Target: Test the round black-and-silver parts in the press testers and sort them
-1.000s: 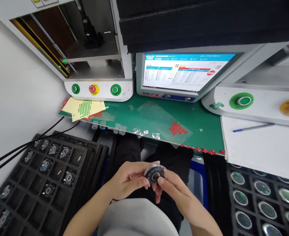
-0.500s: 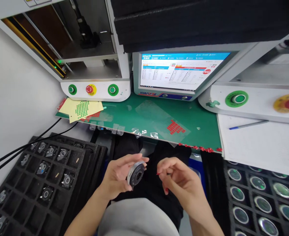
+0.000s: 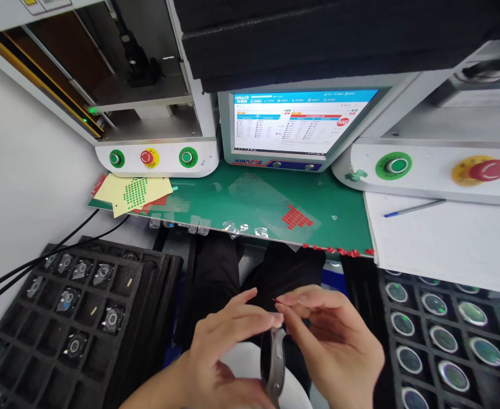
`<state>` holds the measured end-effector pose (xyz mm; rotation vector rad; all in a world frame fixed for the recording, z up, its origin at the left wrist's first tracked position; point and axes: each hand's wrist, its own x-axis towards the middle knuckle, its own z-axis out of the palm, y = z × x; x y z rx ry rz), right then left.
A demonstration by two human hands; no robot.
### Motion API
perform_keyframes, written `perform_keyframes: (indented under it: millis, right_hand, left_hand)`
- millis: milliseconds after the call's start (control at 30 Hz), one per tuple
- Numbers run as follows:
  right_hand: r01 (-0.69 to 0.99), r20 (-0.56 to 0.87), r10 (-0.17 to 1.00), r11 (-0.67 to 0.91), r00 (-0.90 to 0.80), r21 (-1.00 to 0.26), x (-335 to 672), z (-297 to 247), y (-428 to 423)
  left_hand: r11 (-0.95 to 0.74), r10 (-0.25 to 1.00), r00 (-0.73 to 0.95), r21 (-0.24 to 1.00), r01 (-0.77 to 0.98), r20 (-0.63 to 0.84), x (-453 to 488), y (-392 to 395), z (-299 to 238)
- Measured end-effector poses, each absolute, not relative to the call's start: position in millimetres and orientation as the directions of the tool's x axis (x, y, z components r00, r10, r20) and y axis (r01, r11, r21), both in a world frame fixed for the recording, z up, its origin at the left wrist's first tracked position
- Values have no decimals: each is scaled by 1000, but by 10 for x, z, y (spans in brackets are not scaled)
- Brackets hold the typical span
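Observation:
My left hand [image 3: 228, 346] is closed round a round watch case [image 3: 274, 363], fingers on its upper edge and thumb at its lower end. The case is turned nearly edge-on, its grey metal side and a button facing right. My right hand [image 3: 330, 335] touches or nearly touches the top of the case, thumb and index finger pinched together. A small red patch [image 3: 276, 300] shows at its fingertips; whether it is a sticker or a nail I cannot tell.
At the left, a black foam tray [image 3: 92, 295] holds several watch parts. Another foam tray [image 3: 428, 363] at the right has round glossy parts. Ahead, a green bench [image 3: 250, 199] carries red stickers [image 3: 296, 217], yellow sheets [image 3: 117, 196], paper [image 3: 428, 244] and a pen [image 3: 415, 208] below a monitor [image 3: 296, 125].
My left hand has moved right and toward me, turning the watch case from its dark sensor face to its side. My right hand has come against or very near its top edge.

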<state>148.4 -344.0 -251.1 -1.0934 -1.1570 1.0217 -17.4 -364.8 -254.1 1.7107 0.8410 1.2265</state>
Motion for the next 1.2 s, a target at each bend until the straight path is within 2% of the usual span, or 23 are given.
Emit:
perform_keyframes:
  millis: [200,400,533,633,733,867,967,1133,1200]
  right_hand:
    - [-106,182,978,192,100,-976,1518,-2464,-3446]
    - [-121,217,974,224,65,-967,1530,-2456,-3489]
    - [-97,259,961,268,102,-958,1508,-2465,-3509]
    - [-53,285,939,300,193,-953,1498,-2469,-3511]
    - [-60,255,938,276,237,-959,1501,-2470,-3518]
    - [-121,207,964,228,166,-966,1508,-2451,-3536]
    - [-135,191,965,217,177,-967,1504,-2434,-3538]
    - [-118,215,959,239,185,-964,1518,-2442,-3533]
    - [-153,158,975,182,155,-971,1550,-2431,-3537]
  left_hand:
    - [-442,891,133,896,49,433,-170,-3639,-2516]
    - [-417,884,237,909,14,403,-141,-3653,-2514]
    - [-443,882,204,895,52,425,-91,-3696,-2514]
    - [-453,883,156,891,36,443,-54,-3707,-2505]
    - [-452,882,148,892,-10,448,-34,-3687,-2493]
    - [-429,891,148,903,-39,430,-24,-3646,-2484]
    - [-412,899,146,910,-34,413,-37,-3632,-2491]
    - [-399,893,221,917,-15,392,-117,-3635,-2499]
    - [-399,887,249,917,-13,389,-150,-3621,-2485]
